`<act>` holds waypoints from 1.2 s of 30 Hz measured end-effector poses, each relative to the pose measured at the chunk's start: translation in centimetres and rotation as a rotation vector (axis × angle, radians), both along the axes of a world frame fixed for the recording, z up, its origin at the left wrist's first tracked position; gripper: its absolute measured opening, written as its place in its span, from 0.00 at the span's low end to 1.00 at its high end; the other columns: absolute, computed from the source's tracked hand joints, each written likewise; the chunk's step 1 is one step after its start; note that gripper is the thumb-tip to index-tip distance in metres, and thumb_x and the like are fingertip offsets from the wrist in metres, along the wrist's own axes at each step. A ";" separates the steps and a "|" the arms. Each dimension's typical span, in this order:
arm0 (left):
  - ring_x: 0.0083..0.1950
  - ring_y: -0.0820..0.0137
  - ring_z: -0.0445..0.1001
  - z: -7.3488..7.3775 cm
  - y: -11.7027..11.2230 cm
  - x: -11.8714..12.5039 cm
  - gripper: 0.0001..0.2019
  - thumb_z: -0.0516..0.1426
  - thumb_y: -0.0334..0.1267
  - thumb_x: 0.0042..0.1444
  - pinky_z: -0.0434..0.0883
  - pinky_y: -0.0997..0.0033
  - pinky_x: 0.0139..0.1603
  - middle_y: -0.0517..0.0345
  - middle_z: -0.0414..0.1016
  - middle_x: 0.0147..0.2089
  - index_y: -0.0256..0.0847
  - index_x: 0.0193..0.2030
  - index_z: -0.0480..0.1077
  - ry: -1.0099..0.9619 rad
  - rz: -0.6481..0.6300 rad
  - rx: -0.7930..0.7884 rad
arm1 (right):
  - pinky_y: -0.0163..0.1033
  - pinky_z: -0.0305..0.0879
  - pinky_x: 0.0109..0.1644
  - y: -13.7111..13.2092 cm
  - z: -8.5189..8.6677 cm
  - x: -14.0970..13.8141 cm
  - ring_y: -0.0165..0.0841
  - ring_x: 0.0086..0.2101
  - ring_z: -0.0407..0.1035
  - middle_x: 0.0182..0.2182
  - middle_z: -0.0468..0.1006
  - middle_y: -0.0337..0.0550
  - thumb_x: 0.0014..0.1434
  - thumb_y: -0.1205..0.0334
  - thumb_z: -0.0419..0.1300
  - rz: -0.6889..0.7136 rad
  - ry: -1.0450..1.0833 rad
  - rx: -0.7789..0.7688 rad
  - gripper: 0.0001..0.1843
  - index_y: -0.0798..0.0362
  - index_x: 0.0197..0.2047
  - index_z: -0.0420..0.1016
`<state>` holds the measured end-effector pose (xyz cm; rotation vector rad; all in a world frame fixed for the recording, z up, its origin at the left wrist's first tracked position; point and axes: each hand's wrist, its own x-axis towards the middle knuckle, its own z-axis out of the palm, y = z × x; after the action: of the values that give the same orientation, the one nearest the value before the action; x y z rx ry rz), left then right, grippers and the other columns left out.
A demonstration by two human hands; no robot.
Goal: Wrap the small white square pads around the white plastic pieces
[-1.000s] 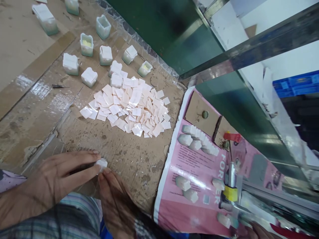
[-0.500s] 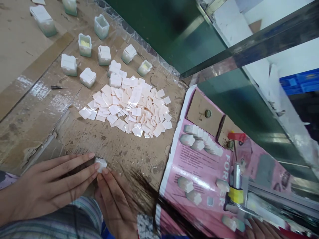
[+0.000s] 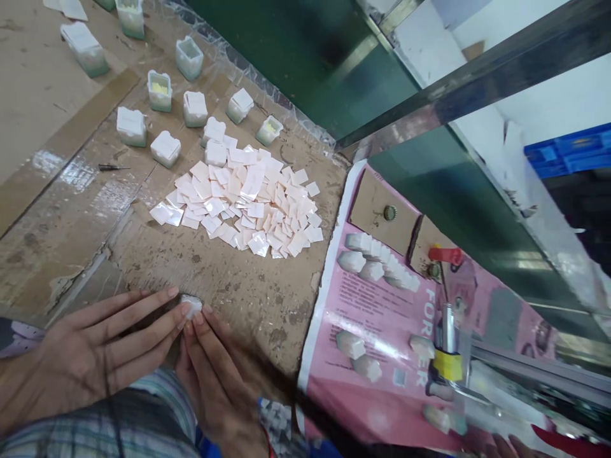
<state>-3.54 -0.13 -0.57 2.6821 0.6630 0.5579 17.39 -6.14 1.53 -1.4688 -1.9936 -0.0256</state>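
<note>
A small white box (image 3: pixel 192 306) sits low on the worn cardboard work surface, between the fingertips of both hands. From the left, my left hand (image 3: pixel 112 346) reaches in with long, straight fingers pressed against the box. My right hand (image 3: pixel 217 375) pinches it from the near right side, thumb and fingers close together. The box's lower part is hidden by the fingers. Just beyond the hands lies a heap of thin, pale pink square pieces (image 3: pixel 281 203), some of them glossy.
Several small translucent tubs (image 3: pixel 132 127) stand behind the heap, some covered with white squares, others holding yellow bits. At right, a pink printed sheet (image 3: pixel 353 394) bears more white boxes (image 3: pixel 351 261) and a yellow-taped tool (image 3: pixel 447 366). Another person's hand (image 3: pixel 508 447) shows at the bottom right.
The view has shifted slightly. Both hands still hold the small white box, with the fingers only slightly rearranged. The other person's hand has moved lower in view.
</note>
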 end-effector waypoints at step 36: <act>0.63 0.78 0.78 0.5 2.6 1.3 0.09 0.52 0.36 0.79 0.72 0.81 0.69 0.61 0.77 0.61 0.47 0.55 0.73 -0.220 0.084 -0.290 | 0.36 0.83 0.42 1.4 0.3 1.1 0.32 0.38 0.80 0.37 0.85 0.38 0.72 0.69 0.56 -0.180 0.506 -0.082 0.14 0.44 0.49 0.81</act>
<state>-2.21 2.44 -0.09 2.2935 0.7338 0.7070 18.53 -4.77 1.85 -1.5204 -1.4682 0.3229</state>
